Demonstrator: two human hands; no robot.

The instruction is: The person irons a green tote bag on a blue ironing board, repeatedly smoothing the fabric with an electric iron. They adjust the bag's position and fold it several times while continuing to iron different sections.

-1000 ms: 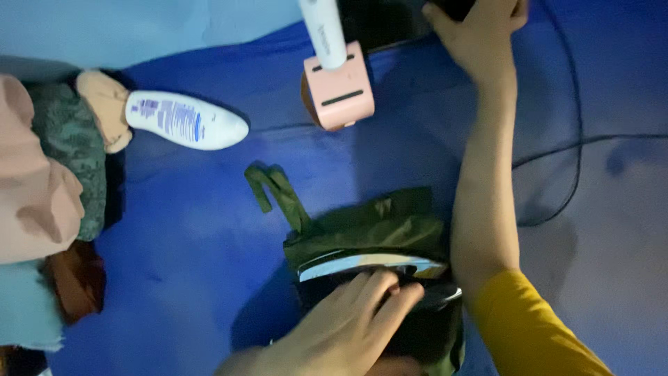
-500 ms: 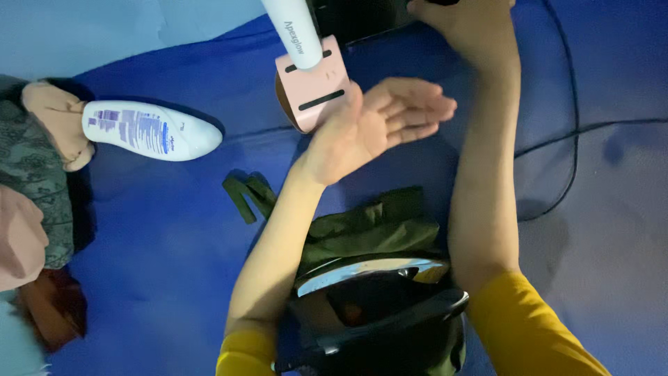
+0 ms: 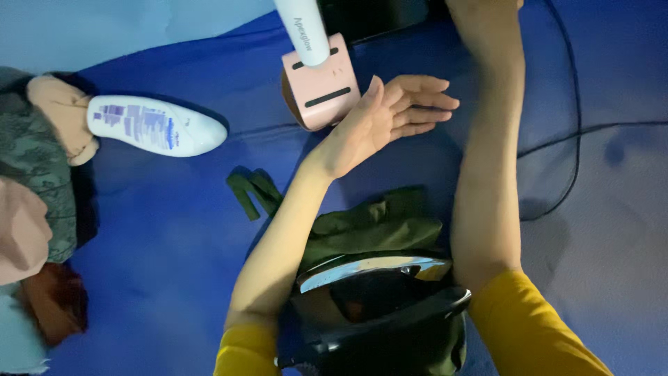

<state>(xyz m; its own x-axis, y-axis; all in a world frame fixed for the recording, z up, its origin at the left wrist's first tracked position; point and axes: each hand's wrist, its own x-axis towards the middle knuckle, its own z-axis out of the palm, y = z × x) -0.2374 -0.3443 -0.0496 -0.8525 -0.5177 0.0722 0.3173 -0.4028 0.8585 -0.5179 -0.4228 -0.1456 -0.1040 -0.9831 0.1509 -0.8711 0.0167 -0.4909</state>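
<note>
left hand [image 3: 386,115]: fingers together, flat, empty, just beside pink box [image 3: 321,87] at 12 | right hand: cut off, grip unclear | iron [image 3: 376,306] at 6 on green cloth [image 3: 376,223], unheld

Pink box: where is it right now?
In the head view the pink box sits top centre on the blue cloth, under the white tube, just left of the open left hand and right of the white bottle.
</note>
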